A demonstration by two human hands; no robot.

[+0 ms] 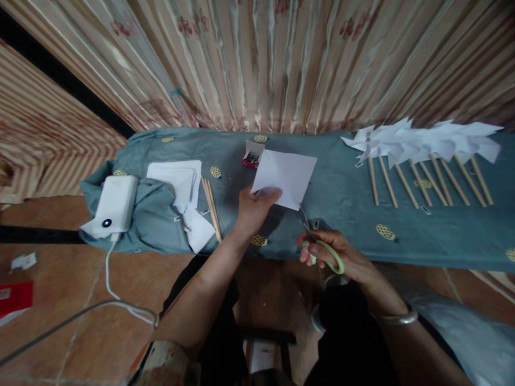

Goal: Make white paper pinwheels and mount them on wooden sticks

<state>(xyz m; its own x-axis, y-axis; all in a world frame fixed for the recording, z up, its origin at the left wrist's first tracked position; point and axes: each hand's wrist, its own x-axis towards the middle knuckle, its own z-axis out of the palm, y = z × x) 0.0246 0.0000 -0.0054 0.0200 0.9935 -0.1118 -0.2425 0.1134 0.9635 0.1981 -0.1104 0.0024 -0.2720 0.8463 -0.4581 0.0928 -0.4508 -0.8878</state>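
A square white sheet of paper is held up over the table by my left hand, thumb on top and fingers underneath. Through the handles of green scissors go the fingers of my right hand. The scissor blades meet the paper's near corner; whether they have cut into it I cannot tell. Just behind the paper sits a small red box with its lid up and small dark metal pieces inside, partly covered by the sheet.
Paper pinwheels on wooden sticks lie in a row at the right of the grey-green cloth. Left are stacked paper sheets, bare wooden sticks and a white power bank with a cable. A pleated curtain hangs behind.
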